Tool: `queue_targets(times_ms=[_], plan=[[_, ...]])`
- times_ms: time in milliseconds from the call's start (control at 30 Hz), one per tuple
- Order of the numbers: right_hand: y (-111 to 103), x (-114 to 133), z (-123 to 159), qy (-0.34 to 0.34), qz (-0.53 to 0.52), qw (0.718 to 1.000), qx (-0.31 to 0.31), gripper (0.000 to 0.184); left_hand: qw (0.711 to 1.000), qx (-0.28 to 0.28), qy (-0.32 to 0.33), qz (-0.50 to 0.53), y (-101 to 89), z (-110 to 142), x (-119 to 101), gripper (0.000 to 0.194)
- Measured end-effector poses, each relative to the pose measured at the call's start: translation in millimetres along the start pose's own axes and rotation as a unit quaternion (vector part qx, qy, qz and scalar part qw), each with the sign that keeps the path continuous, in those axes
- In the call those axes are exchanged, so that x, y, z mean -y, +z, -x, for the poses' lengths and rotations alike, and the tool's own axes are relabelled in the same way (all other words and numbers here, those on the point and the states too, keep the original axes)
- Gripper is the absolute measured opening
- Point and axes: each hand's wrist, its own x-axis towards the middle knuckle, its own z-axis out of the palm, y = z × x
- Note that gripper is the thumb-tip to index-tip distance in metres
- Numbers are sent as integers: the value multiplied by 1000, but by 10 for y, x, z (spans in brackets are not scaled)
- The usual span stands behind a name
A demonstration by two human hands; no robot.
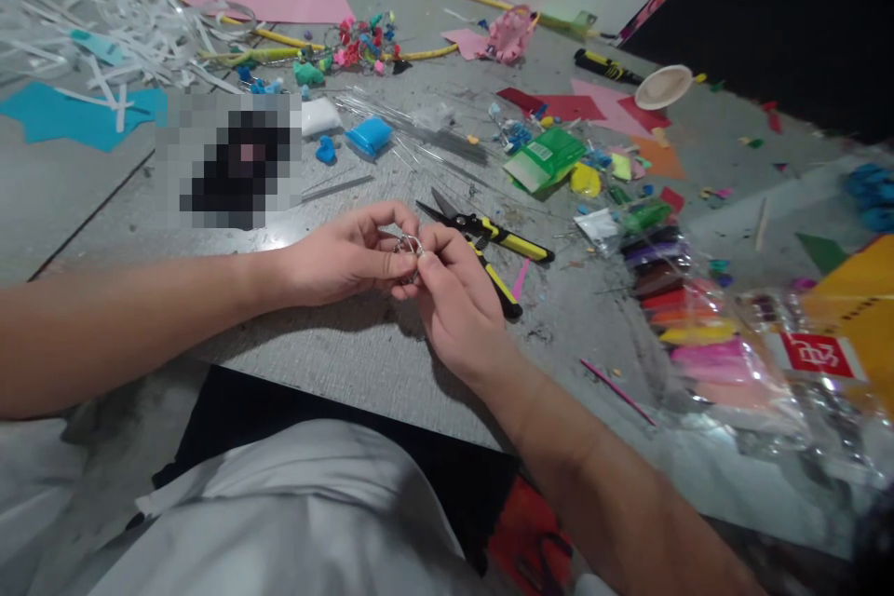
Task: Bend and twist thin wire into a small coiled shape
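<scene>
Between my two hands, just above the near part of the table, is a small bent piece of silvery wire with loops. My left hand pinches it from the left, thumb against fingers. From the right, my right hand grips the same wire with thumb and forefinger. The wire's lower part is hidden by my fingers. Right behind my right hand lies a pair of black and yellow pliers, jaws apart and pointing left, with one handle partly covered by the hand.
Straight wires lie beyond my hands, near a blue clay packet and a green packet. Clay packs in plastic sit at right. White paper strips heap at far left. A pink stick lies near the front edge.
</scene>
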Motion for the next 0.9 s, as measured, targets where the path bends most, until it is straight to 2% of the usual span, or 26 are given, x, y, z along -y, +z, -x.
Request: queue_targets(times_ms=[267, 367, 433, 567, 667, 767, 900], plan=[[12, -74, -4, 11, -11, 999, -31, 24, 1000, 3, -7, 4, -22, -22, 40, 44], [-3, -69, -69, 6, -19, 1000, -12, 25, 1000, -7, 4, -13, -7, -28, 28, 44], [-28, -40, -103, -7, 11, 1000, 7, 26, 999, -11, 21, -24, 7, -28, 12, 43], [-118, 21, -125, -107, 135, 985, 9, 27, 997, -29, 55, -45, 18, -22, -24, 43], [-183, 32, -134, -199, 234, 952, -12, 16, 996, -38, 58, -62, 3, -14, -47, 39], [-204, 35, -148, -281, 283, 917, -11, 8, 994, -43, 58, -83, -15, -1, -61, 39], [-172, 76, -136, -315, 308, 897, -35, 11, 984, -77, 84, -137, -33, 28, -72, 41]])
